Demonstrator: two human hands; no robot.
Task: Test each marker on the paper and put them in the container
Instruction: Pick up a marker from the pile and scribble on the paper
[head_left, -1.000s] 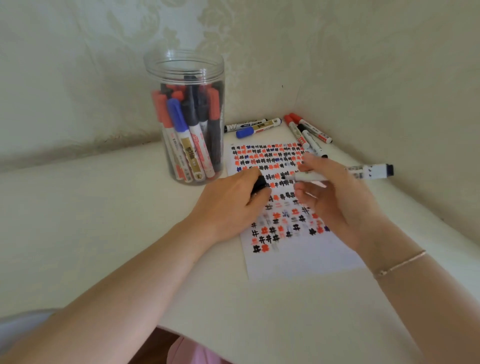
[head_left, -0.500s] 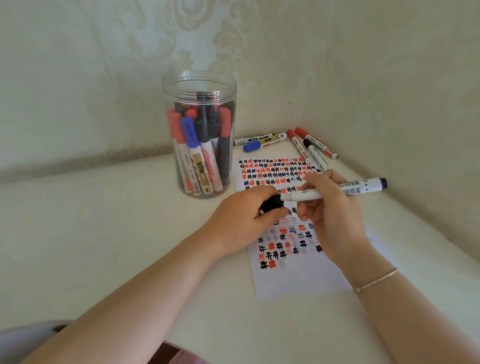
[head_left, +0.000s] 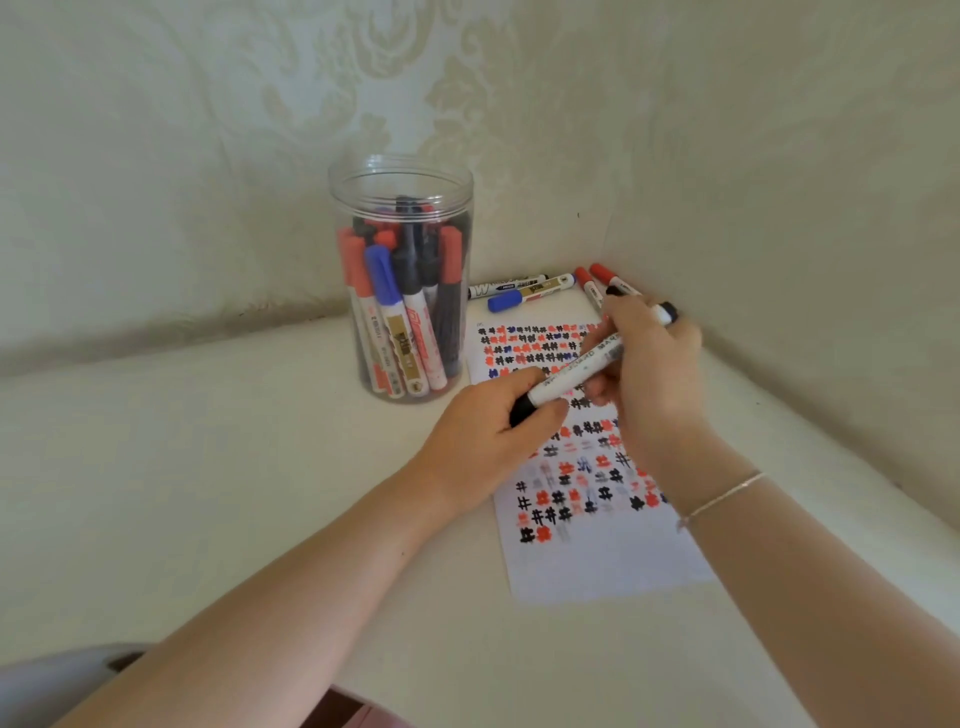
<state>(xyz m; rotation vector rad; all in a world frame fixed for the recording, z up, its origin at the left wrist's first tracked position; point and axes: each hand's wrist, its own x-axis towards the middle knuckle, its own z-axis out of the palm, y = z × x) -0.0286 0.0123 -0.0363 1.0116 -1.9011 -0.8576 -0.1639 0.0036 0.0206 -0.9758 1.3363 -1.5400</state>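
Two hands, both over the paper. Left hand (head_left: 485, 441) curled round the black cap (head_left: 521, 410) at the lower end of a white-barrelled marker (head_left: 582, 370); thumb and fingers wrap the cap. Right hand (head_left: 652, 364) grips the same marker's barrel higher up, fingers curled over it. The marker slants from the left hand up and right through the right hand; its dark tail end (head_left: 667, 313) sticks out past the right knuckles. Cap sits flush against the barrel. A thin bracelet (head_left: 722, 500) circles the right wrist.

One sheet of paper (head_left: 597, 566) lies flat on the tabletop (head_left: 208, 493) under both hands, reaching toward the far right corner. It is covered in rows of small hash marks in black, red and blue; its near part is blank.

One clear container (head_left: 400, 182), lidless, stands upright left of the paper's far edge, just beyond the left hand. It is packed with upright markers, red, blue and black caps; the exact count cannot be told.

Loose markers on the tabletop past the paper's far edge, in the far right corner by the walls: at least four seen. A black-capped one (head_left: 506, 287), a blue-capped one (head_left: 530, 294) just beside it, and two red-capped ones (head_left: 588, 283) (head_left: 613, 279) partly behind the right hand. Any further ones are hidden by that hand.
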